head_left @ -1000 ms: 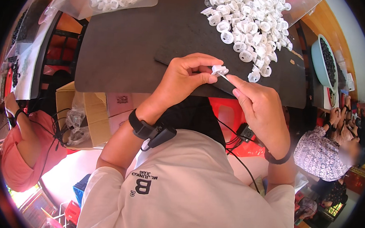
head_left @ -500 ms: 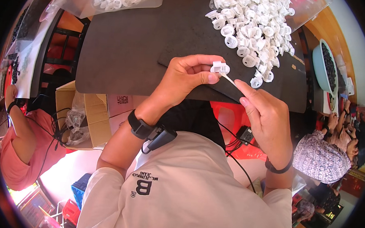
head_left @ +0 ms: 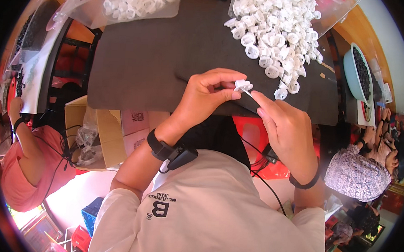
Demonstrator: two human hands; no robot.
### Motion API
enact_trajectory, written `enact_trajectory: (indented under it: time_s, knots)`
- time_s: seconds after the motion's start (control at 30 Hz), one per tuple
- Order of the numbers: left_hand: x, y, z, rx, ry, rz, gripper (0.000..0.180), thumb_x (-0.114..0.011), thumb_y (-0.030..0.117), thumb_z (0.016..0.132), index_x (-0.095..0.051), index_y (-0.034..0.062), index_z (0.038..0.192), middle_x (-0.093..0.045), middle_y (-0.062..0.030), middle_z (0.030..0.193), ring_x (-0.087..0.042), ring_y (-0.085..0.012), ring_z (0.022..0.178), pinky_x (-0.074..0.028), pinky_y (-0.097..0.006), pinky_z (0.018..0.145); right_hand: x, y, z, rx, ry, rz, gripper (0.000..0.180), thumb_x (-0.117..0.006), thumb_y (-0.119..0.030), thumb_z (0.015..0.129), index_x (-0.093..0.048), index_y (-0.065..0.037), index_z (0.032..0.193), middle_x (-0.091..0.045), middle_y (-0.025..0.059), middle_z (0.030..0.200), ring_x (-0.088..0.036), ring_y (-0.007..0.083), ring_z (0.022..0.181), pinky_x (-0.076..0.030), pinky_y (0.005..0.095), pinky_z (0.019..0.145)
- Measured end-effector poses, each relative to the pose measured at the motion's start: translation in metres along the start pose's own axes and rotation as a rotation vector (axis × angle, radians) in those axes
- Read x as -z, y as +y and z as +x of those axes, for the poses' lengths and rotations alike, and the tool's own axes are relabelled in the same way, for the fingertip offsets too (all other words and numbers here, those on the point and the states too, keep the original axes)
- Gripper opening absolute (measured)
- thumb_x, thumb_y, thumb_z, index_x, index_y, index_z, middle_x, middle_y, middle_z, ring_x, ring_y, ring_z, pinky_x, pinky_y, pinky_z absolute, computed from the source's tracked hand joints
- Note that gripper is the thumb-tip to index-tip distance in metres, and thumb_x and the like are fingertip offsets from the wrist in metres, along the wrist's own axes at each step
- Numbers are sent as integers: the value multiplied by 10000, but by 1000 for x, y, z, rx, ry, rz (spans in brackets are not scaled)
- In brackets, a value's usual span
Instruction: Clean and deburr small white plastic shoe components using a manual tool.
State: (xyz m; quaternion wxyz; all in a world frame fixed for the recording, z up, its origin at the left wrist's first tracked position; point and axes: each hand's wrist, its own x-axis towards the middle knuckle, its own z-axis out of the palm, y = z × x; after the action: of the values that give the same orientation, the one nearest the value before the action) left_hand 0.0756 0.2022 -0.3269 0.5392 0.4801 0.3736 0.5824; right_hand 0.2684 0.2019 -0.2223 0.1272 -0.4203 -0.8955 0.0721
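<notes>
Between thumb and forefinger, my left hand (head_left: 210,91) pinches a small round white plastic part (head_left: 243,85) above the near edge of the dark table. My right hand (head_left: 286,126) grips a thin white stick (head_left: 246,92), probably a cotton swab, whose far end touches the part. Most of the stick is hidden under my right fingers. Just beyond, a large pile of similar white plastic parts (head_left: 275,38) spreads over the table at the back right.
A clear bin (head_left: 169,11) with more white parts stands at the back left. At right is a light blue basin (head_left: 352,72) of black pieces. An open cardboard box (head_left: 107,139) sits below the table's left edge. Co-workers sit on both sides; black cables hang near my right arm.
The stick's tip now meets the white part higher on its face, and the part has tilted. My right hand has moved slightly left, closer to my left hand. The view has shifted a little.
</notes>
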Motion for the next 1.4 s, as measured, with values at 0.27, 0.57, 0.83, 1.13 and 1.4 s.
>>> enact_trajectory:
  time_s: [0.27,0.57,0.83,1.13,1.4]
  knots:
    - [35,100,-6,-302,199,453,327,-688,-82,796,-695,47,1096,-670,-73,1111,-629,-130,986,-537,-263,854,-7,64,-38,-237,419,254,442,-758,-17,742,-660,-38,1172,-609,120,787,-558,226,643,-463,310,632]
    - [139,232,105,-587,403,889,398,-660,136,896,-610,58,1284,-659,-109,1131,-633,-149,1044,-480,-259,944,-31,87,-38,-255,487,403,436,-747,15,725,-661,-36,1149,-594,114,836,-555,241,692,-454,314,658]
    - [135,179,126,-539,304,1363,507,-688,202,862,-556,192,1351,-443,-110,1470,-431,-252,1344,-402,-428,1042,-49,95,-20,-249,397,462,406,-728,-5,739,-664,-51,1137,-650,154,879,-619,296,745,-484,339,688]
    - [-26,60,16,7,-218,420,442,-659,-35,855,-586,32,1285,-605,-111,1256,-609,-183,1089,-503,-313,946,-34,74,-14,-339,200,819,459,-716,16,774,-636,-51,1222,-696,68,945,-616,87,791,-494,247,735]
    - [-27,13,5,214,-307,-35,414,-659,-19,878,-570,6,1281,-619,-67,1236,-609,-158,1092,-500,-308,954,-26,59,-7,-281,31,1087,529,-716,9,800,-572,-45,1306,-647,11,972,-579,65,803,-485,227,734]
